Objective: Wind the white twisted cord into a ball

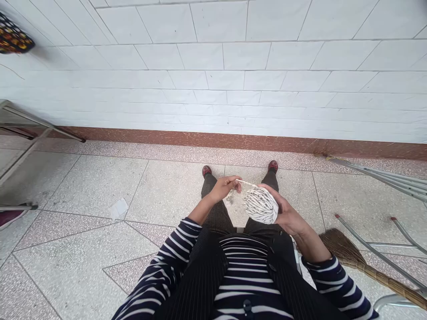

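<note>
Here I sit on a seat and hold a round ball of white cord with dark flecks [260,205] in front of my knees, above the floor. My right hand [287,214] cups the ball from the side and from below, the fingers curved around its wound, ribbed surface. My left hand [226,186] is just beside it, and its fingertips pinch the loose end of the thin twisted strand [246,182] that runs from the top of the ball; the strand looks tight between the two hands.

Under me is a speckled grey stone floor [100,182] with big smooth tiles, and a reddish-brown skirting strip [233,141] meets the white glazed wall tiles [213,66]. At my right lies a straw broom with a bound handle [360,262], rough and fibrous, near some thin grey metal tubes [383,178]. A small pale scrap of paper [118,209] lies flat on the floor at my left.
</note>
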A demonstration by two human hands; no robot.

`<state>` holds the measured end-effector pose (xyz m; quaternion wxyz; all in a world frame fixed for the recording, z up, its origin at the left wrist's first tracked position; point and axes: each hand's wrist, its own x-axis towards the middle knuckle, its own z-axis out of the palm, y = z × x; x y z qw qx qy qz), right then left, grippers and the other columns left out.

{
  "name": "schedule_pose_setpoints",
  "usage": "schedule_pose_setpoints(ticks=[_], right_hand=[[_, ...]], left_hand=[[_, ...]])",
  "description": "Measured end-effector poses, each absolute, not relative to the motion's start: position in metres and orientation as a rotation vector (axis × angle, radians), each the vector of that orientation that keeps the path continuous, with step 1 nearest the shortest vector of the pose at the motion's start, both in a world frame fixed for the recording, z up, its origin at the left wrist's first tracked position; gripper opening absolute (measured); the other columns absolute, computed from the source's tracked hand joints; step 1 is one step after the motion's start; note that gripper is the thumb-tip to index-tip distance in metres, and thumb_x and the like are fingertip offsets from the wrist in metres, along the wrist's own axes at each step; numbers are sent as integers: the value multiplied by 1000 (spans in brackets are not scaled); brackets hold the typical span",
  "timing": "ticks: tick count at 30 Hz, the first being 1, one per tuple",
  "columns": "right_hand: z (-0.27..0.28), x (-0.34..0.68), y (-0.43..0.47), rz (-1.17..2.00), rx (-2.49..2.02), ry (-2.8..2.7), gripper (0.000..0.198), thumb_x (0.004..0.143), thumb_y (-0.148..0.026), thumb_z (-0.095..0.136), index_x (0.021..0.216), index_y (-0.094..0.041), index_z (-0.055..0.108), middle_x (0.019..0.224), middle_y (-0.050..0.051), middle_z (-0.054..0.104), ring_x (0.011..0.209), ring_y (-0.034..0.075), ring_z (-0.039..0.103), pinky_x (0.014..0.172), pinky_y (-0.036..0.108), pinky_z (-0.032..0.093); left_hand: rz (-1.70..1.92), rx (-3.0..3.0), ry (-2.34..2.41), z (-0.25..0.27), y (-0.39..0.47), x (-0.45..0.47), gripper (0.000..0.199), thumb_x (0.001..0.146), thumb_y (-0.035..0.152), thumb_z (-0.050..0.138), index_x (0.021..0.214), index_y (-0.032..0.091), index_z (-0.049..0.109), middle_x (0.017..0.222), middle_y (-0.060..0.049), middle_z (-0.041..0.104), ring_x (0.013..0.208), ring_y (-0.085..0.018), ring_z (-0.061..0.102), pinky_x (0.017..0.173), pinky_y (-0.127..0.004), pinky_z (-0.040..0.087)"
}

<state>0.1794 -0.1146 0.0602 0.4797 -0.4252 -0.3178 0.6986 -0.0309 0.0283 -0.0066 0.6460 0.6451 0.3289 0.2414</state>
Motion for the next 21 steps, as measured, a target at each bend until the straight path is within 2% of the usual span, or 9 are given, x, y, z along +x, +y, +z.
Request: schedule_pose_setpoints(ticks=[6, 8, 11, 15, 18, 21], right_hand=[[76, 178, -117, 1659, -1081, -981, 94, 56, -26, 93, 141, -35, 53, 143, 4, 56, 132, 30, 52, 114, 45, 38], [87, 181, -114, 1604, -1121, -1064, 90, 57, -26, 93, 139, -34, 56, 142, 5, 56, 130, 32, 53, 113, 46, 40], [107, 194, -107, 1449, -1178, -1074, 88, 55, -27, 93, 135, -34, 59, 142, 5, 55, 129, 34, 54, 108, 46, 45], [128, 215, -98, 1322, -1214, -985, 92, 49, -33, 96, 133, -33, 60, 134, 6, 60, 127, 34, 55, 104, 46, 49], [134, 225, -96, 1274, -1172, -918, 95, 44, -40, 97, 132, -31, 60, 137, 7, 59, 129, 36, 54, 105, 47, 49], [132, 232, -98, 1210, -1145, -857, 96, 47, -42, 94, 135, -31, 56, 145, 9, 53, 135, 37, 50, 105, 51, 50]], left_hand=[[564, 1480, 770, -15, 47, -24, 38, 95, 45, 52, 104, 11, 68, 74, -5, 71, 72, -17, 65, 79, -30, 50], [535, 1557, 857, -23, 47, -22, 35, 94, 42, 51, 94, 13, 70, 78, -5, 72, 77, -17, 65, 82, -29, 49], [470, 1645, 993, -37, 40, -20, 28, 89, 38, 57, 83, 15, 71, 88, -3, 74, 90, -19, 65, 87, -29, 48], [476, 1448, 943, -46, 31, -17, 23, 84, 34, 62, 90, 14, 73, 93, -5, 75, 95, -20, 66, 90, -30, 48], [539, 1265, 835, -44, 30, -15, 21, 82, 28, 62, 92, 11, 71, 90, -7, 74, 87, -18, 68, 89, -31, 49], [579, 1181, 833, -41, 33, -18, 23, 82, 24, 61, 99, 11, 69, 82, -5, 72, 70, -14, 67, 85, -31, 50]])
